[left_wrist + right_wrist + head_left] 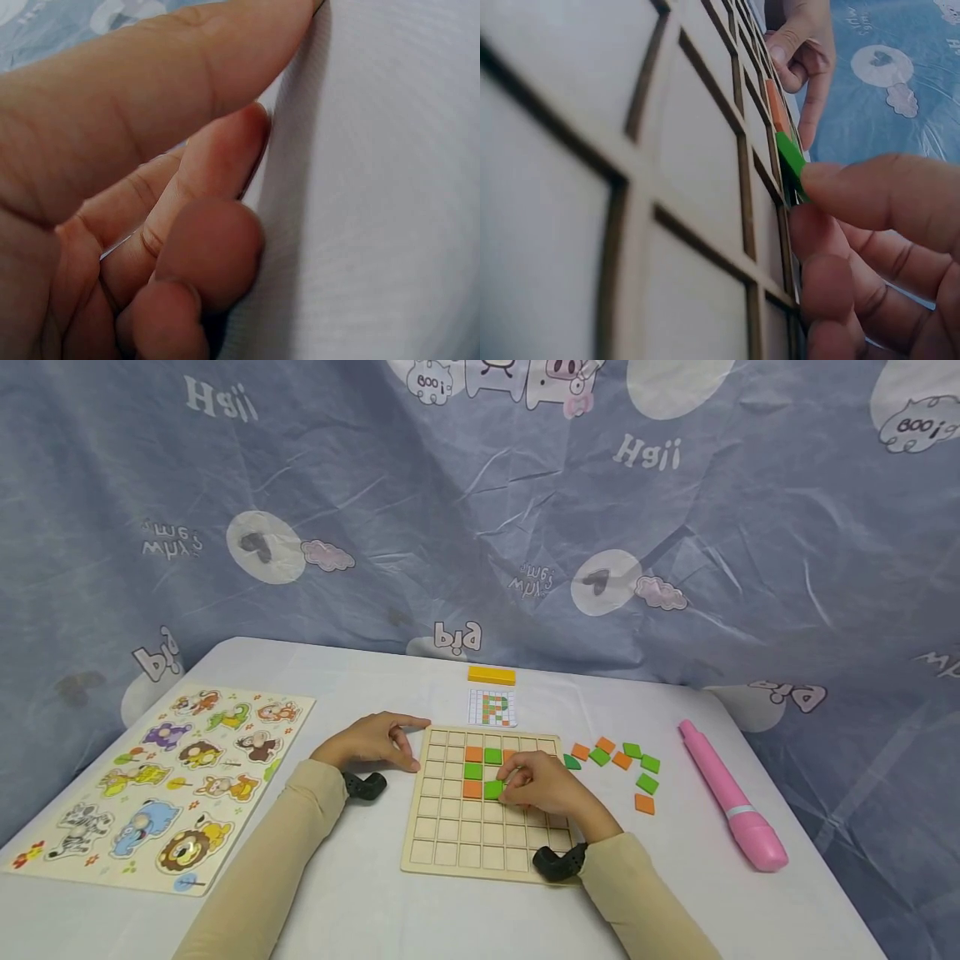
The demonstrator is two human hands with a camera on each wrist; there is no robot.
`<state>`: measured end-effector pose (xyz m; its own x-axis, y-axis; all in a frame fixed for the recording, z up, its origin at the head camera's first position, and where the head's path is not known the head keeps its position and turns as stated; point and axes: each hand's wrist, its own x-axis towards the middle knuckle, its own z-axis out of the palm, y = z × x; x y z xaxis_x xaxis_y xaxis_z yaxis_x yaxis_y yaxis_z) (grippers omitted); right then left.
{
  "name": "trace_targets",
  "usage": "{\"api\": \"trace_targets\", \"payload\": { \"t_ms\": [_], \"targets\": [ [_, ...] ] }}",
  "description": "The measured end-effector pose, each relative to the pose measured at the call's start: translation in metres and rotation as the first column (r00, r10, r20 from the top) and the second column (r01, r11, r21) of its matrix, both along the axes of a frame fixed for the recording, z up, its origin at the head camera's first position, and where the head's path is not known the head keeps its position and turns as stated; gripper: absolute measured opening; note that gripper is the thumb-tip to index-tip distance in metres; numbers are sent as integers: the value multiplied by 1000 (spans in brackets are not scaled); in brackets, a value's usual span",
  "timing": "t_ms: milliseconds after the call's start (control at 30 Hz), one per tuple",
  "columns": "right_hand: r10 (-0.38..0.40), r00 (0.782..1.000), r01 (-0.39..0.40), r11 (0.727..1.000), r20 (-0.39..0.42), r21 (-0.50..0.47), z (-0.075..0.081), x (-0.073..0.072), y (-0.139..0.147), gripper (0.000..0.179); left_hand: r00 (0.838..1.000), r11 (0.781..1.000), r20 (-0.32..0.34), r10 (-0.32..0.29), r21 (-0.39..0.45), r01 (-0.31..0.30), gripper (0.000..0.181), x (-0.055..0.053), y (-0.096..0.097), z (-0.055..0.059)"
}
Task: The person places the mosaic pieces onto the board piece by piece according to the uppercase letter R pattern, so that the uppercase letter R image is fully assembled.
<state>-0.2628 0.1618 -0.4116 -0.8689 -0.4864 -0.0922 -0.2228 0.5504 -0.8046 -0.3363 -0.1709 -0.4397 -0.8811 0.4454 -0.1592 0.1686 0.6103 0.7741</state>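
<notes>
Evidently, at the far left of the white table (345, 902), an animal puzzle board (251, 743) is lying flat, with its pictured animals facing up. To its right, the left hand (375, 739) is resting at the left edge of the grid board (446, 853); its thumb and index finger are standing apart, the index fingertip touching near the far left corner, and it is gripping nothing. The grid board is lying flat between both hands. On its far half, a row of orange (474, 754), green (492, 756) and orange tiles is sitting, the last partly hidden behind the fingers; nearer, a green tile (473, 771) and an orange tile (472, 789) are filling the same left column. Beyond the board's far edge, a pattern card (492, 708) is showing an orange-and-green figure, and a yellow box (492, 676) is lying farther still.

The right hand (542, 783) is pinching a green square (492, 790) between thumb and fingers; this square is tilting over the board, just right of the near orange tile. Right of the board, a dark green piece (572, 762) and scattered loose tiles (647, 784) are lying. Farthest right, a pink club-shaped object (731, 793) is lying slantwise, its thick end pointing near.
</notes>
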Motion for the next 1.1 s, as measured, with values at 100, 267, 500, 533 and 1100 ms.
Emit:
{"api": "trace_targets", "payload": {
  "t_ms": [100,267,500,533,1100],
  "targets": [
    [-9,1000,10,1000,-16,30,-1,0,-1,20,1000,1000,-1,2,1,-2,90,0,0,0],
    [-23,1000,24,999,-20,41,-2,0,-2,19,1000,1000,-8,0,-4,0,90,1,0,1],
    [-32,999,32,998,-10,44,-1,2,-2,18,1000,1000,-16,-7,-19,7,89,1,0,2],
    [-27,1000,27,999,-8,38,0,2,-1,17,1000,1000,-17,-7,-19,7,89,1,0,2],
    [-82,988,111,965,131,-238,2,7,65,32,1000,1000,1,-6,-3,6,89,2,0,1]
  ]
}}
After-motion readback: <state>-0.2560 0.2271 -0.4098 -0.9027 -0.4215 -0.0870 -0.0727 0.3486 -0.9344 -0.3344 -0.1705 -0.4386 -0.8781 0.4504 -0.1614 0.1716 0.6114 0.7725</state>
